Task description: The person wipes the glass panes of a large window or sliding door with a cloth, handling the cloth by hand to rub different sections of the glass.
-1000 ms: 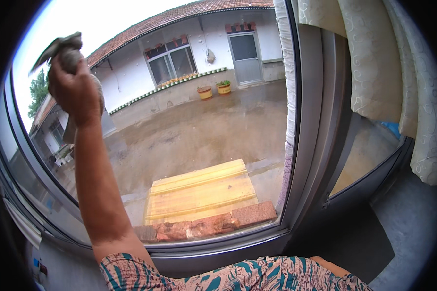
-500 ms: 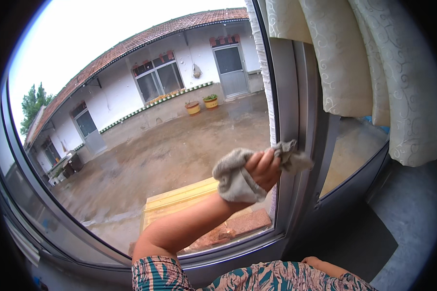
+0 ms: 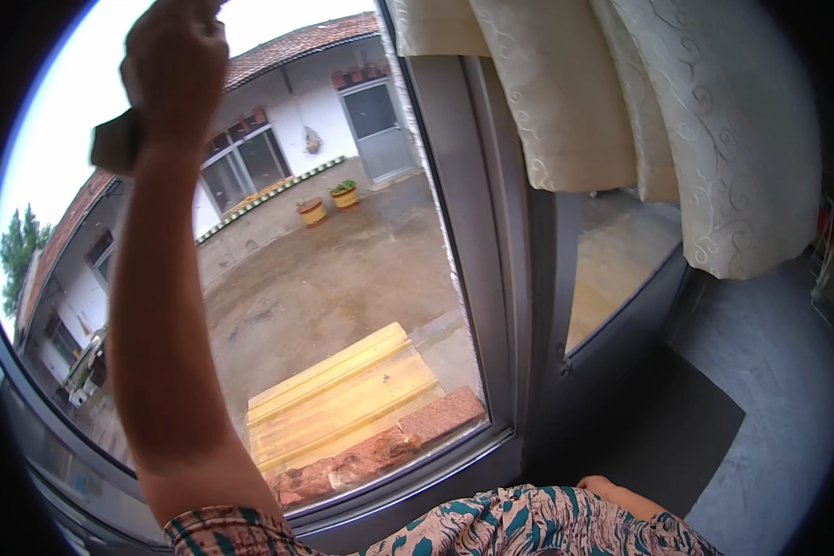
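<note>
My left hand (image 3: pixel 178 69) is raised to the upper left, in front of the large window pane (image 3: pixel 343 269). Its fingers are closed round a grey cloth (image 3: pixel 114 144), which looks dark against the bright sky. One end of the cloth hangs out below the hand, beside the wrist. The top of the hand runs up to the picture's edge, so the fingertips are partly hidden. Of my right arm (image 3: pixel 625 499) only a short bare stretch shows at the lower right, by my patterned shirt; the right hand itself cannot be seen.
Right of the pane stands the grey metal frame (image 3: pixel 482 232), with a cream curtain (image 3: pixel 574 102) hanging beside it. Outside, a yellow ribbed panel (image 3: pixel 343 394) lies behind red bricks (image 3: pixel 445 414). Across the wet yard are plant pots (image 3: pixel 312 213) and a tiled-roof building.
My left hand has swept from the right side of the pane, by the frame, up to the upper left with the cloth in it. The view has shifted to the right.
</note>
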{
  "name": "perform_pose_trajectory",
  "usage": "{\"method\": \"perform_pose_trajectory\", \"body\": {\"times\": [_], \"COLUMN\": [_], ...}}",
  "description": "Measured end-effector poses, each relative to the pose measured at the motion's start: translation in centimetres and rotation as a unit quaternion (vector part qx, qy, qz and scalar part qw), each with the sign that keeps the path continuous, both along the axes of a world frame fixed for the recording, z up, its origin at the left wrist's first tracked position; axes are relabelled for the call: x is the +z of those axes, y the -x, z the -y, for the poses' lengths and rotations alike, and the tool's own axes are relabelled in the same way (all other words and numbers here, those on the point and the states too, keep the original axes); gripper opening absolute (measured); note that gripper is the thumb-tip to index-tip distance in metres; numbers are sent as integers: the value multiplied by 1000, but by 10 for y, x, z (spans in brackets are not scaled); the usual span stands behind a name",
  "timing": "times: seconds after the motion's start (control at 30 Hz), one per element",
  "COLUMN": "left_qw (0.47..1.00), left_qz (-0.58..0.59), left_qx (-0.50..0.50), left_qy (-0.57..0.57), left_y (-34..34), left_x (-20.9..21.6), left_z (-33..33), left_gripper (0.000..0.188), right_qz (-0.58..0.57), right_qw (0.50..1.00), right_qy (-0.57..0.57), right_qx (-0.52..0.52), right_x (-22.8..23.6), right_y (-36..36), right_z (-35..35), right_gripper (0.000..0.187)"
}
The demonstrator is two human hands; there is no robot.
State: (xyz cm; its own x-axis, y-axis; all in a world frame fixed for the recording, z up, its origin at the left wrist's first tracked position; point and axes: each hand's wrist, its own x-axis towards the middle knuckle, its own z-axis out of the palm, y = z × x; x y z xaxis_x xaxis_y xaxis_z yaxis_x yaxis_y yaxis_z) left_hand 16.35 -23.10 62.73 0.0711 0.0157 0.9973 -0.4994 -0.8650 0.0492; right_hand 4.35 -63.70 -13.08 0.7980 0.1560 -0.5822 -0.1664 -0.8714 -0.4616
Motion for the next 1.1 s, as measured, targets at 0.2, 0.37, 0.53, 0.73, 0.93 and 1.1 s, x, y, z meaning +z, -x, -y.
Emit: {"method": "perform_pose_trajectory", "body": {"times": [0.2, 0.37, 0.53, 0.73, 0.93, 1.1], "left_qw": [982, 927, 914, 886, 926, 880], "left_qz": [114, 150, -7, -80, -97, 71], "left_qx": [43, 176, 42, 85, 99, 294], "left_qy": [-142, -297, -404, -449, -352, -366], "left_y": [-22, -22, -10, 29, 54, 68], "left_x": [-57, -173, -317, -429, -352, -282], "left_z": [53, 68, 27, -16, -41, -89], "left_gripper": [28, 24, 21, 15, 12, 19], "right_qz": [11, -4, -6, -1, -60, -56], "right_qw": [998, 997, 1000, 996, 995, 995], "right_qy": [-43, -52, -25, -44, 8, -21], "right_qx": [-47, -63, -15, 75, 80, 81], "right_x": [29, 41, 29, -9, -53, -107], "right_y": [-2, 1, 17, 24, 2, -41], "right_z": [-14, -26, -17, 10, 43, 37], "right_gripper": [35, 37, 29, 27, 29, 33]}}
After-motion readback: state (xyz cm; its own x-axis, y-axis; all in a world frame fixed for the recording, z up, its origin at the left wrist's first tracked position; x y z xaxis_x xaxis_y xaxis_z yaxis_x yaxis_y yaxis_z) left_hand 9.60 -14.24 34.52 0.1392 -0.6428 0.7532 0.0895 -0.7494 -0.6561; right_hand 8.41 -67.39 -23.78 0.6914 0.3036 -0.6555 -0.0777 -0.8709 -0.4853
